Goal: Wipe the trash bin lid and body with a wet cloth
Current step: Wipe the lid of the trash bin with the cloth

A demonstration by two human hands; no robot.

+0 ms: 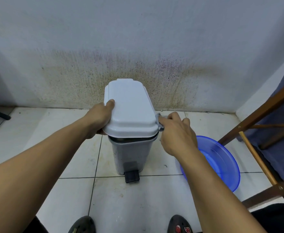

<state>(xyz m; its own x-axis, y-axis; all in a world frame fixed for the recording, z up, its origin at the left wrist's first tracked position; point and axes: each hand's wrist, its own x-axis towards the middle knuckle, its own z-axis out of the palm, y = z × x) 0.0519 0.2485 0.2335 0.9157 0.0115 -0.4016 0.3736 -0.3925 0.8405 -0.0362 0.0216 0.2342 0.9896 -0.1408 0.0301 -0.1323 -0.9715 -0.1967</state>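
While L hand (99, 117) grips lid (129, 106) edge w/ thumb on top, R hand (178, 135) fingers (172, 115) clamp cloth (158, 119) to lid's right rim, above bin (131, 153).

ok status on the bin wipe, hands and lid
Left hand grips lid edge, thumb on top. Right hand holds cloth against lid's right rim. Lid slightly raised off bin body. Blue basin beside, nothing blocking.

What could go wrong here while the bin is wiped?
1. The white plastic lid sits slightly raised above the narrow grey plastic bin body; the right hand pushing the grey cloth sideways might tip it, though the left hand grips the lid's other edge.
2. The round blue plastic basin lies close below the right forearm; it could be knocked.
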